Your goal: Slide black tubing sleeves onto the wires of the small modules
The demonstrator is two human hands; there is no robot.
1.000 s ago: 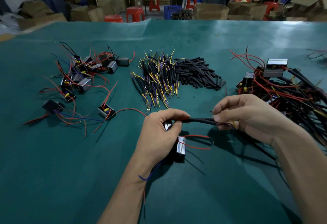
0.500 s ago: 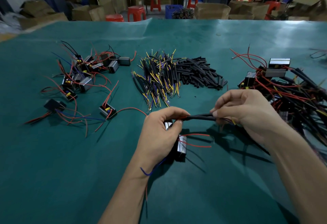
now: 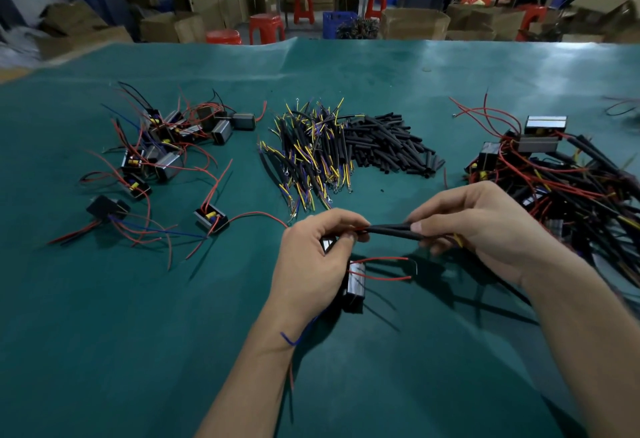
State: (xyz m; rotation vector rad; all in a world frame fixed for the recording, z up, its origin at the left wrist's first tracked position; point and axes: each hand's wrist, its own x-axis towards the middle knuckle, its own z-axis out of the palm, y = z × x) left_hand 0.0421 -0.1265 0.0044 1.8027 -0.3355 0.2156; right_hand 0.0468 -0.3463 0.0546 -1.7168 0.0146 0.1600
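Sliding a black sleeve (image 3: pixel 391 231) along a module's leads was the step in hand. The left hand (image 3: pixel 311 261) was curled round a small module (image 3: pixel 356 281), with thumb and forefinger pinching the sleeve's near end, where a short length of red wire showed. The right hand (image 3: pixel 485 229) pinched the sleeve's far end between thumb and fingertips; a yellow lead end showed just past those fingers, so the sleeve looked nearly or fully threaded. Two red wires (image 3: pixel 384 268) of the held module hung bare just below the left fingers.

The next move probably called for seating the sleeve toward the module body while the left hand held firm, then threading a fresh sleeve onto a bare lead. The supply of loose sleeves (image 3: pixel 391 146) lay beyond both sets of fingers, beside a bundle of sleeved yellow and purple wires (image 3: pixel 311 153). Unsleeved modules (image 3: pixel 166 146) lay well off past the left fingers; finished ones (image 3: pixel 561 178) lay just beyond the right fingers.

Compared with the frame a second earlier, both hands had kept their grips and sat slightly farther from the person, with the sleeve held between the same fingers.
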